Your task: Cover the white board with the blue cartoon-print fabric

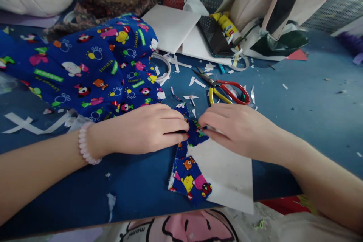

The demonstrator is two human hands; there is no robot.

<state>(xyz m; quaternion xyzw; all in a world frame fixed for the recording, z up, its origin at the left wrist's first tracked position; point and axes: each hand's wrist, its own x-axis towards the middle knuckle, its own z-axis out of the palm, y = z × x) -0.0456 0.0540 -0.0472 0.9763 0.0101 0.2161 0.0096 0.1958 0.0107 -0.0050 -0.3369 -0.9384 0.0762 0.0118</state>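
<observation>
Close to my edge of the blue table (317, 102), a cartoon-print fabric strip (188, 179) runs along the left side of a white card (235, 177), its long axis pointing away from me, its far part between my fingertips. Neither hand is clearly nearer that far part; the card spreads to the right, partly below my right hand (232, 132). My left hand (150, 126), a beaded bracelet (85, 143) at its wrist, comes in from the left, fingers bent and tips pinching the strip. My right hand faces it, thumb and forefinger drawn in on the same fabric, just beside the left; the exact contact is partly hidden. Beyond my hands lie scissors (218, 83) with red and yellow handles, and, left of them, a larger blue printed cloth (85, 72); farther back, a dark phone (214, 38) rests on white boards (172, 22).
</observation>
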